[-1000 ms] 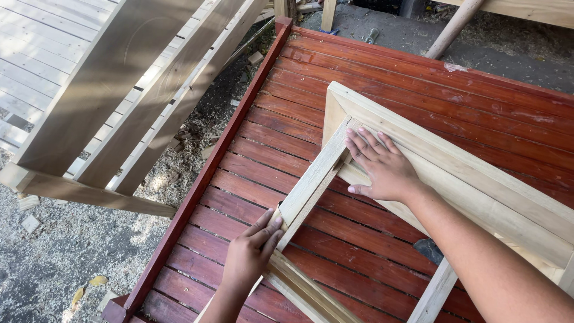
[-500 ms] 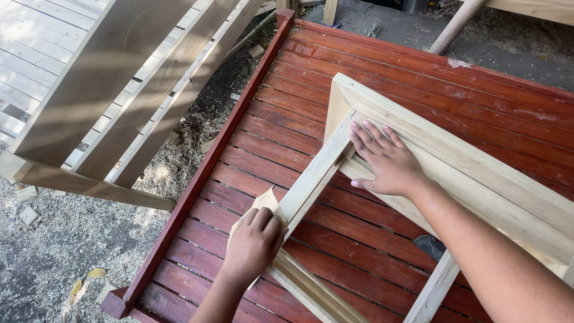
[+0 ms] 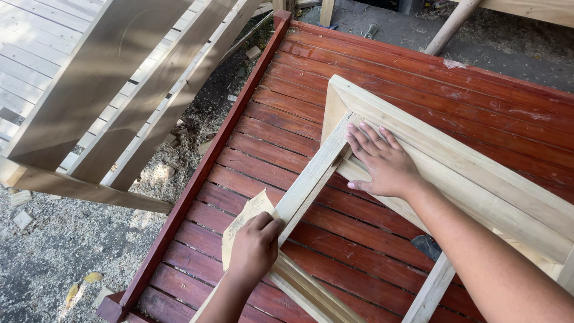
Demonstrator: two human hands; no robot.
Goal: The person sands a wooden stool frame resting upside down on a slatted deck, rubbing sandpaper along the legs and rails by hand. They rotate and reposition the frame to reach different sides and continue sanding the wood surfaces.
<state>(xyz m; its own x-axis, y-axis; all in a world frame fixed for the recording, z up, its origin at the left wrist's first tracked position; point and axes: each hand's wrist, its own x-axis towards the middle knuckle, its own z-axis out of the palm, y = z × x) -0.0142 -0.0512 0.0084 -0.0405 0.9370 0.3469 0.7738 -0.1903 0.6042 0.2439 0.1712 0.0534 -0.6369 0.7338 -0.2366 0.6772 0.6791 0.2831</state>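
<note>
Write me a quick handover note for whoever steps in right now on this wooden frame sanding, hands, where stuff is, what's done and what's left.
Left hand: grip closed on a folded sheet of sandpaper, pressed against the lower end of the frame's slanted rail.
Right hand: flat, fingers spread, bracing the pale wooden frame near its upper corner.
The frame lies on the red slatted platform. Sawdust covers the ground on the left.
Done: cannot tell how much of the rail is sanded.
Left: probably the rest of that rail and the other frame members.
</note>
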